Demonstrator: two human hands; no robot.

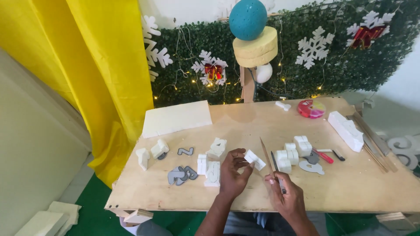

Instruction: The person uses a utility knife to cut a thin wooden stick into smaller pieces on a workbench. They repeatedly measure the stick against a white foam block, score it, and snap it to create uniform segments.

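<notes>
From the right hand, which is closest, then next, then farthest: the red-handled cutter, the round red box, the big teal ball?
1. Red-handled cutter: on the table, just up and right of the right hand.
2. Round red box: farther back on the table, near the hedge wall.
3. Big teal ball: highest up, atop the yellow foam disc.

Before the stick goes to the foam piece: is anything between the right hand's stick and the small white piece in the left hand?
Nothing visible. The left hand holds the small white foam piece up; the thin wooden stick in the right hand stands just beside it, only bare table behind.
</notes>
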